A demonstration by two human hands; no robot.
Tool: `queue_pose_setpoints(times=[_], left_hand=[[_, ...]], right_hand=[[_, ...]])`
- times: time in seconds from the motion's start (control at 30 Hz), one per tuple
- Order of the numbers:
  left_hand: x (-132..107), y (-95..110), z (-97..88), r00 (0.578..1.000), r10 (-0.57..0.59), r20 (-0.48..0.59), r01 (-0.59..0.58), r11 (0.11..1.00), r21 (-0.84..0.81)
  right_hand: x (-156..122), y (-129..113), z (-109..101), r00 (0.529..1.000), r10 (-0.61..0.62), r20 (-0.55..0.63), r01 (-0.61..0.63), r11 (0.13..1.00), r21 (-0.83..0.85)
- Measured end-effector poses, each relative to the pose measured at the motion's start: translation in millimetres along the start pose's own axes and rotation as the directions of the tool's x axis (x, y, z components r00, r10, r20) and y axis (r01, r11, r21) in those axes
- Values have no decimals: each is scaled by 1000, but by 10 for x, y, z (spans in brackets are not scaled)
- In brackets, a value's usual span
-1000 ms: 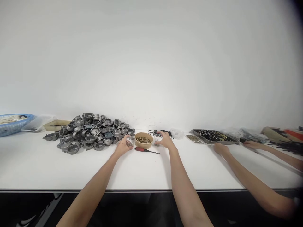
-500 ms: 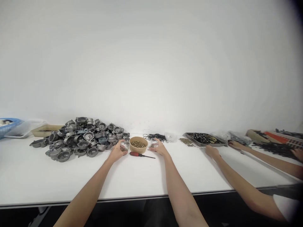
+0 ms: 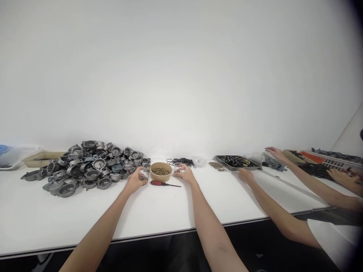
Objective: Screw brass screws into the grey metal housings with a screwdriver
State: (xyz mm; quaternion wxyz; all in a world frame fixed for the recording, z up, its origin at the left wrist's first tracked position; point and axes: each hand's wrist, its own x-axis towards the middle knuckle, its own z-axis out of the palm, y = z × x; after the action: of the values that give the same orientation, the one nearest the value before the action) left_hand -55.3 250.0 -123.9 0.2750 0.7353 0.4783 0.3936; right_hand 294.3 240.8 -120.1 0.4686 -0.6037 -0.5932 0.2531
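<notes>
My left hand (image 3: 136,180) curls around a small clear cup (image 3: 144,173) with small metal pieces in it, just left of a tan round bowl (image 3: 161,178). Small brass-coloured parts (image 3: 160,171) lie inside that bowl. On the bowl's other side, my right hand (image 3: 185,175) has its fingers bent toward the rim; what they hold is too small to make out. A screwdriver with a red handle (image 3: 157,183) lies in front of the bowl, its shaft pointing right. Beyond my right hand are thin black rings (image 3: 181,162).
A heap of grey metal housings (image 3: 93,168) spreads at left, near a tan tray (image 3: 42,159). Rightward lie a clear bag (image 3: 198,161), small flat parts (image 3: 217,166) and a dark tray (image 3: 252,166). A co-worker's arms (image 3: 275,204) reach over the table there.
The view has shifted slightly, moving the table's things leftward in the picture. Both my hands stay beside the bowl. The co-worker's farther hand has lifted off the table.
</notes>
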Motion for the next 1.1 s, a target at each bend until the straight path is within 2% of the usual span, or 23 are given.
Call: queue_pose_setpoints(times=[0.27, 0.4, 0.5, 0.57, 0.67, 0.77, 0.87, 0.97, 1.1], left_hand=[[20, -29, 13, 1000, -18, 4, 19, 1000, -18], [-5, 12, -4, 1000, -12, 19, 13, 999, -32], [-31, 45, -16, 1000, -13, 18, 14, 999, -47], [-47, 59, -20, 1000, -15, 10, 16, 998, -54], [-59, 67, -22, 1000, -15, 0, 15, 998, -60], [-50, 53, -10, 1000, -17, 7, 17, 998, -65], [-30, 19, 13, 1000, -19, 23, 20, 997, -73], [-7, -19, 36, 999, -19, 36, 22, 996, -86], [44, -70, 45, 998, -34, 49, 38, 995, -93]], right_hand=[[-23, -32, 30, 1000, 23, -6, -24, 999, -31], [-15, -33, 23, 998, 45, 54, -41, 997, -66], [-6, 3, -79, 989, 115, 97, -102, 986, -128], [-17, 64, -263, 978, 198, 67, -181, 963, -198], [-69, 235, -736, 941, 311, -132, -337, 886, -317], [-121, 490, -1294, 851, 356, -385, -501, 769, -397], [-90, 764, -1706, 781, 355, -514, -592, 682, -428], [68, 984, -1911, 761, 323, -563, -613, 642, -461], [369, 1148, -2059, 746, 325, -581, -636, 606, -478]])
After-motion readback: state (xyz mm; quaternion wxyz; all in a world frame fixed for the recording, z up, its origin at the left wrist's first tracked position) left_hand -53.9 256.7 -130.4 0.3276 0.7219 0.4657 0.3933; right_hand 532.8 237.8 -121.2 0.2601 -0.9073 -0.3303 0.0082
